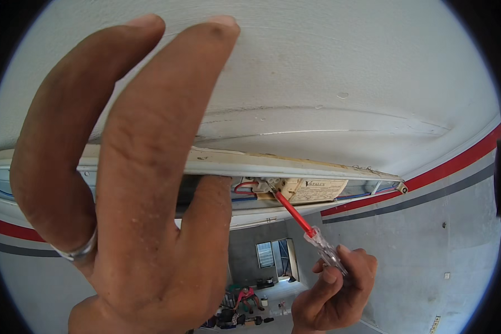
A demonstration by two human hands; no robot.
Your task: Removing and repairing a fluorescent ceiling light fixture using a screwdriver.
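A long white light fixture (295, 167) runs across the view against the ceiling. My left hand (150, 211) reaches up over it, close to the camera, with two long fingers stretched apart and a ring on one. A shorter finger of it bends in at the fixture's channel; its tip is partly hidden. From the lower right, my right hand (339, 292) grips the clear handle of a tester screwdriver (295, 213) with a red-sleeved shaft. The screwdriver's tip meets a small pale terminal block (268, 186), beside red wires (244, 188) and a cream ballast box (317, 191).
White ceiling (345, 61) lies just above the fixture. Grey walls (406, 245) carry a red stripe (456, 161). Far below are a doorway (286, 259), a seated person (246, 295) in red, and several dark items on the floor.
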